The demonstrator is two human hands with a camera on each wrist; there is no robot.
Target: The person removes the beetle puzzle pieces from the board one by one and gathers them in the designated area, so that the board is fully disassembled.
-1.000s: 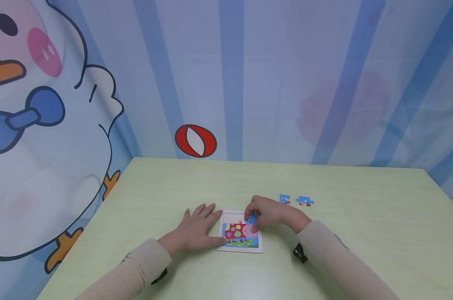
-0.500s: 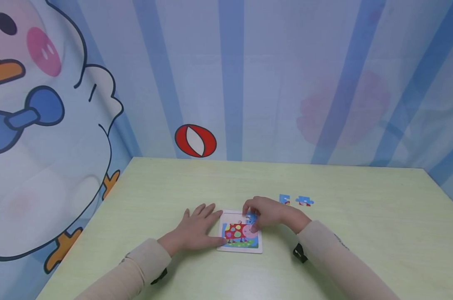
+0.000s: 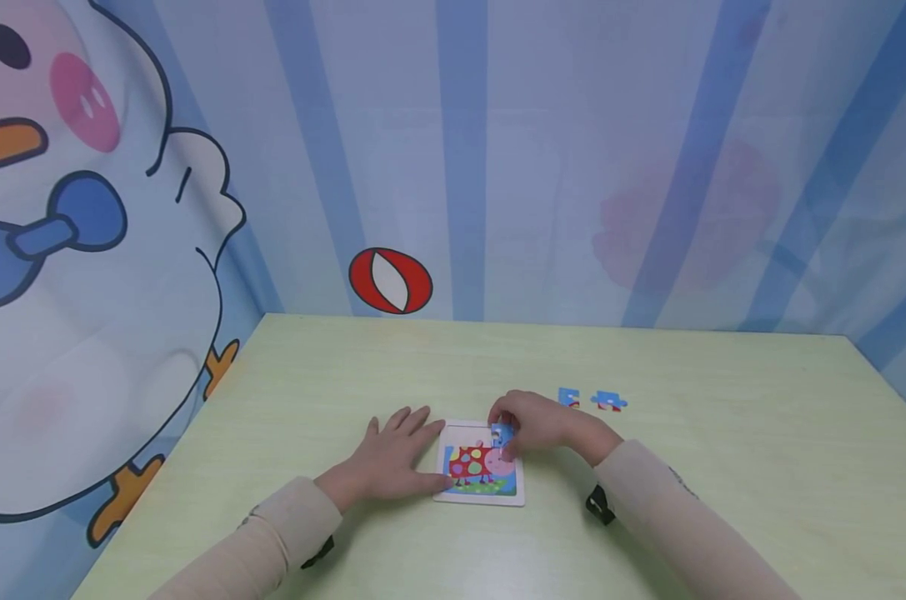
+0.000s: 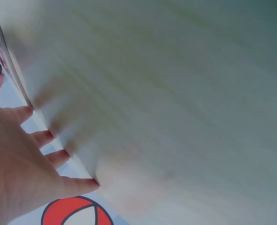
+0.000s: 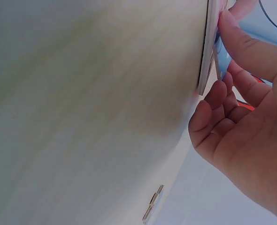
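A small square jigsaw puzzle (image 3: 478, 492) in a white tray lies on the table, its picture showing a red spotted body, a pink head and green grass. My left hand (image 3: 387, 467) is spread flat, with the thumb on the tray's left edge and the other fingers on the table beside it. At the upper right of the tray my right hand (image 3: 538, 425) pinches a blue puzzle piece (image 3: 502, 435) between thumb and fingers. In the right wrist view that blue piece (image 5: 222, 58) stands tilted against the tray's edge (image 5: 207, 51).
Two loose puzzle pieces lie behind my right hand: a blue and red one (image 3: 568, 397) and a wider one (image 3: 609, 401). The pale table (image 3: 723, 433) runs back to a striped blue curtain (image 3: 543, 167) printed with a red and white ball.
The blue piece has turned and shifted slightly under my right fingers within the tray's upper right corner. My left hand and the two loose pieces stay put.
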